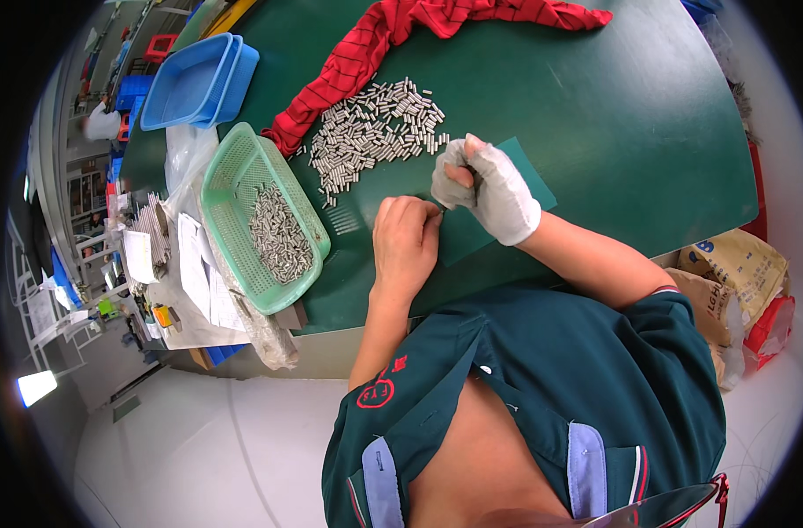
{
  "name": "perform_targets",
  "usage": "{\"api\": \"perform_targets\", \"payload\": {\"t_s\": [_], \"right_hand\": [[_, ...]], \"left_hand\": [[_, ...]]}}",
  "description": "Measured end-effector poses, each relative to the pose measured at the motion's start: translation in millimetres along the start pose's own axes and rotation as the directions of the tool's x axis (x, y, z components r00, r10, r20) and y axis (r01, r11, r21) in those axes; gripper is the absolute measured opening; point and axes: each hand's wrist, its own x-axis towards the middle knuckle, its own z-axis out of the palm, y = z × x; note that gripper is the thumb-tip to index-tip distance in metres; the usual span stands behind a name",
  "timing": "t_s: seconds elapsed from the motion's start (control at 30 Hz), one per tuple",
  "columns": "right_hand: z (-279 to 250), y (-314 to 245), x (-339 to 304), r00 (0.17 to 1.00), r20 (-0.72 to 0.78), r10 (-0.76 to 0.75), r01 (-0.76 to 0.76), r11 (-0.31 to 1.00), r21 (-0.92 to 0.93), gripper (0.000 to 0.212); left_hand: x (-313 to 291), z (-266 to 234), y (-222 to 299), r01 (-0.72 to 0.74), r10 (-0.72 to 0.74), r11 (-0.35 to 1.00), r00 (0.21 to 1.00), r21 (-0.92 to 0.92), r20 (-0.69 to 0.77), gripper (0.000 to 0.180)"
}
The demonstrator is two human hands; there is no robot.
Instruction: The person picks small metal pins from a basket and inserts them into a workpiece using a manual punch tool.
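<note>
The heap of metal pins (375,132) lies on the table (648,114) just beyond both hands and to their left. Its long axis slants from near the left hand (403,238) outward and rightward, though single pins point every way. The right hand (498,189), in a white glove with bare fingertips, is the nearer: the heap's rightmost pins lie just beside it. It is curled almost into a fist above a green sheet (529,167); whether it grips anything, I cannot tell. The bare left hand rests with fingers bent and thumb toward the gloved hand; what lies between them is too small to tell. Left of the left hand stands a green basket (228,189) holding small metal pieces (280,236).
</note>
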Motion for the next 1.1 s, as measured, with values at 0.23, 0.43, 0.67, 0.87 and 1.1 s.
{"api": "perform_targets", "payload": {"t_s": [0.23,0.43,0.67,0.87,1.1], "right_hand": [[-0.1,3.4,-1.1,1.0,0.011,-0.005,0.006,1.0,-0.013,0.054],[-4.1,4.6,-3.9,0.995,0.085,-0.051,0.062,0.989,-0.137,0.055],[-3.3,8.6,-7.0,0.988,0.125,-0.092,0.118,0.969,-0.217,0.058],[0.4,9.2,-4.6,0.985,0.148,-0.091,0.123,0.966,-0.227,0.058],[4.4,14.8,-6.4,0.96,0.242,-0.14,0.193,0.959,-0.209,0.056]], "left_hand": [[-3.3,5.2,-2.1,-0.012,0.012,1.0,0.999,-0.004,-0.036,0.01],[-2.9,8.1,-1.6,-0.028,0.026,0.999,0.996,-0.025,-0.083,0.011],[-1.5,8.7,1.7,-0.01,0.007,1.0,0.994,-0.025,-0.106,0.011],[-5.9,0.9,-5.3,-0.01,0.001,0.999,0.983,-0.048,-0.185,0.011],[-25.8,-30.9,-25.6,-0.036,-0.17,0.754,0.954,-0.656,-0.247,0.008]]}}
